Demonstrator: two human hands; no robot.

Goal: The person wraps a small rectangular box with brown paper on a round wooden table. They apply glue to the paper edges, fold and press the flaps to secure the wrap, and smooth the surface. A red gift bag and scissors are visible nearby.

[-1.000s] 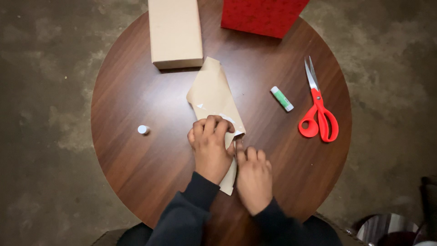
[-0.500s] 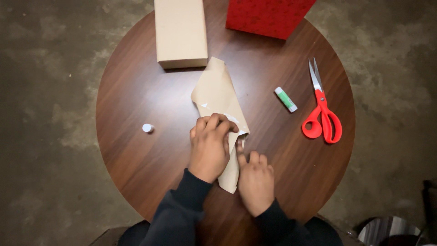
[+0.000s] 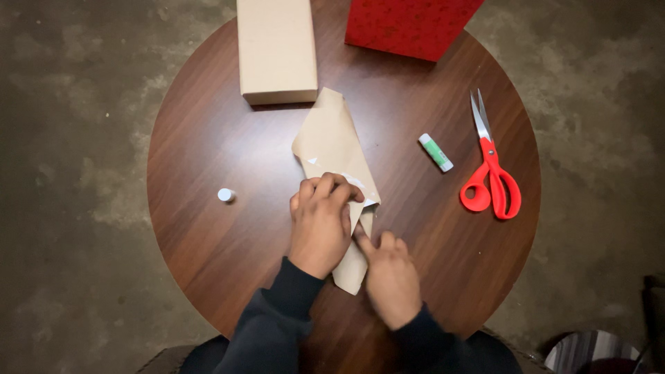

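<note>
A: Where do we see the folded brown paper (image 3: 332,149)?

B: At the frame's centre, on the round wooden table (image 3: 208,152). Our left hand (image 3: 320,225) lies curled on its lower part, pressing it down. Our right hand (image 3: 391,277), just lower right, pinches the paper's edge with its fingers.

A: And around it?

B: A tan cardboard box (image 3: 276,48) at upper centre, a red box (image 3: 409,24) beside it, a glue stick (image 3: 436,152) and red scissors (image 3: 490,173) to the right, a small white cap (image 3: 225,195) at left

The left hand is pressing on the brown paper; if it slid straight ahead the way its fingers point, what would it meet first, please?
Beyond the left hand, likely more of the folded brown paper, then the tan cardboard box.
</note>
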